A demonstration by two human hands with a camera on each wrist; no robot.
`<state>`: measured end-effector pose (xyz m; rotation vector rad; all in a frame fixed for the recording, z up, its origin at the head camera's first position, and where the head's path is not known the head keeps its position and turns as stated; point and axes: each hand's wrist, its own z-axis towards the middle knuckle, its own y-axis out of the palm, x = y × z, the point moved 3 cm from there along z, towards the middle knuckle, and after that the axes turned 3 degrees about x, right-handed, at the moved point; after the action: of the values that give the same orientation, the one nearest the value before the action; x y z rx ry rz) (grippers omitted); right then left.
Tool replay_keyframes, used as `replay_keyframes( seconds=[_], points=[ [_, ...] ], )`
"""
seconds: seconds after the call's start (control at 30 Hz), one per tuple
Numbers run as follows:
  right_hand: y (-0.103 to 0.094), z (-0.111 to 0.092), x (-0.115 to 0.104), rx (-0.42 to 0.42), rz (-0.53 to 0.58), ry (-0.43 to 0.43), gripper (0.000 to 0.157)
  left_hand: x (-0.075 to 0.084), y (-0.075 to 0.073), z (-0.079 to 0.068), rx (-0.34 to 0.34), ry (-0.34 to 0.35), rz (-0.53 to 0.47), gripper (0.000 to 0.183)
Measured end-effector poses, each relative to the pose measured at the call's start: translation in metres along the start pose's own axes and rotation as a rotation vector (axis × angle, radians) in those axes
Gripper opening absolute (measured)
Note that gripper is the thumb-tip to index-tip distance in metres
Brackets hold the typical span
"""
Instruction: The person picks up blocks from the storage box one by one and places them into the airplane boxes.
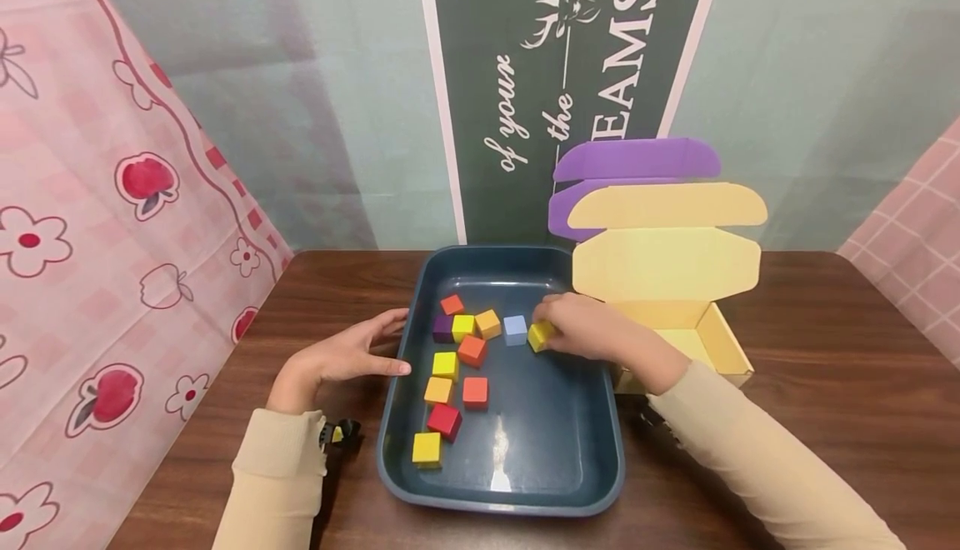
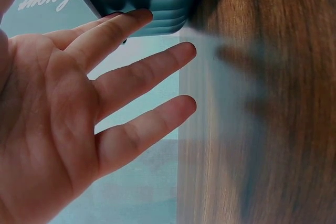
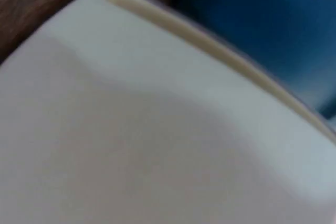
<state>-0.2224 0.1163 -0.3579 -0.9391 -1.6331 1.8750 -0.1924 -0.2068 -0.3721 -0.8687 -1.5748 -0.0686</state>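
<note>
Inside tray [image 1: 536,442], right side: right hand [image 1: 579,327] clamped on yellow cube [image 1: 538,337], yellow box [image 1: 726,342] just beyond that side; left hand [image 1: 347,353] spread at left rim.

Smooth dark plastic tray [image 1: 555,433], its floor glossy enough to mirror a streak of light. In the tray, blocks [image 1: 476,393] with smooth, painted-looking faces. Under the tray, a worktop [image 1: 802,325] with wood grain and a slight sheen. Right of the tray, a yellow box [image 1: 667,262] of matt card. Behind the tray, a creased matt cloth [image 1: 375,117]; to the tray's left, a printed fabric curtain [image 1: 150,275].
</note>
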Motion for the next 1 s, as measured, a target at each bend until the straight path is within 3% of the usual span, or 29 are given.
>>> replay_keyframes(
  seconds=[0.27, 0.7, 0.83, 1.0],
  points=[
    [-0.024, -0.026, -0.002, 0.101, 0.047, -0.055, 0.027, -0.001, 0.000, 0.000, -0.014, 0.004, -0.003, 0.091],
    [-0.064, -0.090, 0.020, 0.248, 0.105, 0.006, 0.025, -0.001, 0.001, 0.001, 0.000, -0.005, 0.004, 0.091],
    [-0.064, -0.105, 0.033, 0.244, 0.100, 0.051, 0.024, -0.002, 0.001, 0.001, 0.007, -0.013, 0.004, 0.092],
    [-0.057, -0.115, 0.048, 0.159, 0.130, 0.091, 0.021, -0.003, 0.000, 0.001, 0.012, -0.014, 0.010, 0.092]
  ],
)
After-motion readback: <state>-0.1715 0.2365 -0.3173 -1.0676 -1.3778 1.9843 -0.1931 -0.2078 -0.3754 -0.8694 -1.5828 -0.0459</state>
